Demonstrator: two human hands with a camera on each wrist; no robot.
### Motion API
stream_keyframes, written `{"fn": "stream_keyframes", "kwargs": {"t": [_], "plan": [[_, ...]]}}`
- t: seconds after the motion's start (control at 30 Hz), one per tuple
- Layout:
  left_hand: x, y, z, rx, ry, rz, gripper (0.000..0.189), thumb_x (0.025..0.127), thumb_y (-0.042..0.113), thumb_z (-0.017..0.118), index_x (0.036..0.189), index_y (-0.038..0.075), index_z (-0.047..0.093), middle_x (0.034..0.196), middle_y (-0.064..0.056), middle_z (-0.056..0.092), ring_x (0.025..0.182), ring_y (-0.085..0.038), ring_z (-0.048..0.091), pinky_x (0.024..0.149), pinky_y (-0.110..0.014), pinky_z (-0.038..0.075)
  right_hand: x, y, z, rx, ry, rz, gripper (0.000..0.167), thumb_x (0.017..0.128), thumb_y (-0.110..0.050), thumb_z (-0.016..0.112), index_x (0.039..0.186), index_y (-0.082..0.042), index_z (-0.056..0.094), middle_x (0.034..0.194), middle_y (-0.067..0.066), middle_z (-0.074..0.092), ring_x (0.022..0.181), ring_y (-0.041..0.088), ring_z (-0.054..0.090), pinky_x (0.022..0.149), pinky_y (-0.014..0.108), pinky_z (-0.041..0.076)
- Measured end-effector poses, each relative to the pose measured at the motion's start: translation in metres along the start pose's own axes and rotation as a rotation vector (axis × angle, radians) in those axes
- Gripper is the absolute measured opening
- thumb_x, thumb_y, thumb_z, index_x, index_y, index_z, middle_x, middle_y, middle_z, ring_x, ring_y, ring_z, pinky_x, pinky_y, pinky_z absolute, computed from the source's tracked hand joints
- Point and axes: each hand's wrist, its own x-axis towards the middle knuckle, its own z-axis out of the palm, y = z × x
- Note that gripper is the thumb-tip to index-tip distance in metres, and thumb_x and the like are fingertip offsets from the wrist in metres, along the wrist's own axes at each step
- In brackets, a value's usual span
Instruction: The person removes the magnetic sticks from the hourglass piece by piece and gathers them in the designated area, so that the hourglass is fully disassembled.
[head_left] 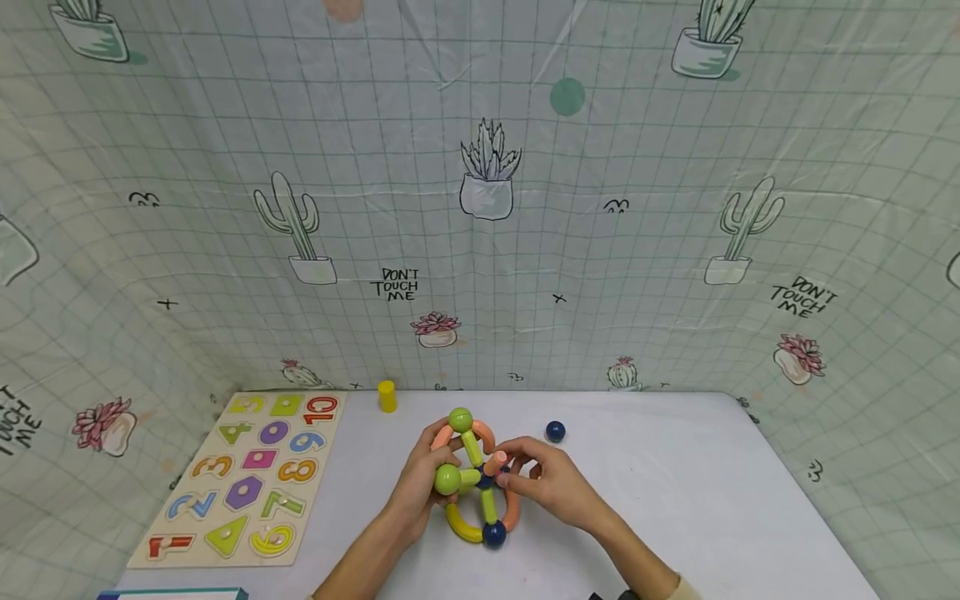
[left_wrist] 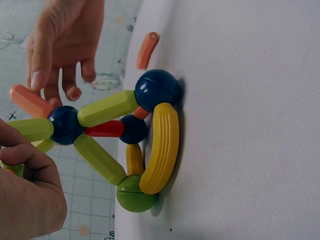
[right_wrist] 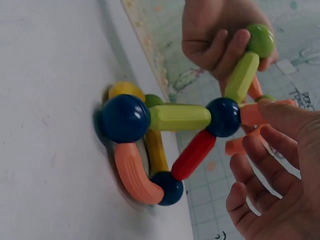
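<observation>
A magnetic ball-and-rod structure [head_left: 489, 504] stands on the table, made of green, orange, yellow and red rods joined by blue and green balls. My left hand [head_left: 414, 483] grips its upper left part, fingers curled near a green ball [right_wrist: 261, 41]. From the upper blue ball [left_wrist: 66, 125] an orange rod [left_wrist: 31, 101] sticks out. Close beside that rod is my right hand [head_left: 555, 483], its thumb at the rod and its other fingers loosely extended, as the right wrist view shows. A curved yellow rod [left_wrist: 162, 147] lies along the structure's base.
A wooden number-and-shape puzzle board [head_left: 255, 483] lies at the left. A yellow cylinder [head_left: 387, 397] stands at the back, and a loose blue ball [head_left: 555, 431] sits behind my right hand. In the left wrist view a loose orange piece [left_wrist: 148, 50] rests on the table.
</observation>
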Motion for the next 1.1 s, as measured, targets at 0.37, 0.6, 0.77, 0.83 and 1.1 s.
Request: {"fn": "stream_keyframes", "kwargs": {"t": [0.37,0.6,0.77,0.83,1.1], "plan": [[-0.001,0.000,0.000,-0.016,0.004,-0.012,0.071,0.088,0.012,0.050,0.156,0.020,0.030,0.150,-0.018,0.048,0.052,-0.010,0.046,0.050,-0.021,0.040,0.004,-0.001,0.011,-0.023,0.056,-0.039,0.023,0.092,-0.027,0.074,0.114,-0.020,0.070,0.106,-0.007,0.071,0.090,0.011,0.061,0.073,0.028,0.048],[0.000,0.000,0.000,0.001,-0.005,0.005,0.073,0.088,0.013,0.051,0.157,0.016,0.026,0.151,-0.022,0.043,0.058,-0.012,0.048,0.051,-0.021,0.042,0.006,-0.001,0.011,-0.067,0.052,-0.052,0.027,0.093,-0.033,0.073,0.114,-0.017,0.070,0.104,-0.011,0.071,0.088,0.009,0.062,0.074,0.026,0.051],[0.000,-0.001,0.000,0.006,-0.005,0.002,0.075,0.088,0.013,0.051,0.158,0.014,0.023,0.152,-0.023,0.042,0.063,-0.014,0.047,0.053,-0.022,0.043,0.006,-0.002,0.011,-0.080,0.052,-0.046,0.023,0.094,-0.035,0.072,0.114,-0.023,0.069,0.104,-0.012,0.072,0.087,0.007,0.064,0.074,0.026,0.054],[0.000,0.000,0.000,0.007,-0.006,0.001,0.075,0.088,0.013,0.051,0.158,0.014,0.023,0.151,-0.022,0.043,0.063,-0.014,0.047,0.053,-0.023,0.042,0.005,-0.002,0.011,-0.084,0.054,-0.047,0.025,0.095,-0.035,0.071,0.115,-0.021,0.069,0.104,-0.011,0.072,0.087,0.007,0.064,0.074,0.027,0.054],[-0.001,0.001,0.000,0.010,-0.004,-0.004,0.072,0.088,0.012,0.048,0.157,0.015,0.027,0.151,-0.021,0.044,0.061,-0.015,0.048,0.052,-0.024,0.041,0.004,-0.002,0.012,-0.065,0.053,-0.008,0.026,0.097,-0.035,0.067,0.115,-0.016,0.069,0.100,-0.008,0.072,0.084,0.011,0.067,0.074,0.028,0.056]]}}
